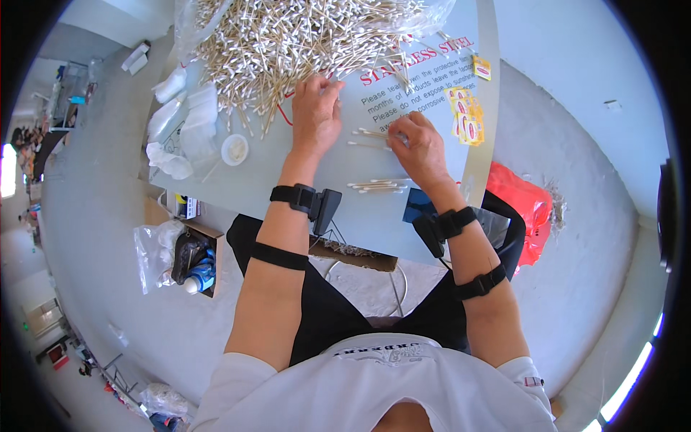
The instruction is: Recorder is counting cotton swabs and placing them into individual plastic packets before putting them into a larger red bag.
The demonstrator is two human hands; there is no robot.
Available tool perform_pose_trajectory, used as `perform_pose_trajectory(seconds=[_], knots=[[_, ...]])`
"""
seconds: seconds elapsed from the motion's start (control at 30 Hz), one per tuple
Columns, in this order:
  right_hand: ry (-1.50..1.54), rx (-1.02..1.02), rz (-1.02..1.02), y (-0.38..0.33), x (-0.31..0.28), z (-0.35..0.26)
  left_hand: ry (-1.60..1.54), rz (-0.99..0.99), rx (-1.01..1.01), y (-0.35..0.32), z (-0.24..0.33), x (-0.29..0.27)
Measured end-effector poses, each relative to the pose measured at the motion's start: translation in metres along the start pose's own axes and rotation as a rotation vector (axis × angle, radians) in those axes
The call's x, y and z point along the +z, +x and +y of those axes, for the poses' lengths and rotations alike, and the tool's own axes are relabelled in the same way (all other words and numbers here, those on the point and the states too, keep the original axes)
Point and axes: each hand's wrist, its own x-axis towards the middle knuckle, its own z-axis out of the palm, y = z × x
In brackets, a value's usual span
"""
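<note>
Beyond your hands, a swab pile (288,39) too dense to count runs off the top edge. Your left hand (314,115) pinches swabs at its edge; your right hand (419,147) grips a few, partly hidden. Two small bundles (378,186) lie between your wrists.

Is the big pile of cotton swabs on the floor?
No, the pile of cotton swabs lies on the table, just beyond the left hand.

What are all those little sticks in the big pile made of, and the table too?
The sticks look like thin wooden stems, pale tan, with white fluffy tips that seem to be cotton. The table looks like smooth metal under a pale protective film, judging by its flat sheen, though that is not certain.
</note>
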Motion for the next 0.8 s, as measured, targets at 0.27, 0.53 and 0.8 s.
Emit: perform_pose_trajectory(seconds=[0.27, 0.53, 0.8], knots=[[0.055, -0.075, -0.039, -0.015, -0.003, -0.008, 0.2, 0.026, -0.229, 0.006, 0.02, 0.006], [0.089, -0.086, -0.06, -0.017, -0.007, -0.004, 0.028, 0.024, -0.238, -0.02, 0.016, -0.007], [0.12, -0.086, -0.066, -0.018, -0.005, -0.002, -0.125, -0.111, -0.064, -0.035, 0.035, -0.015]])
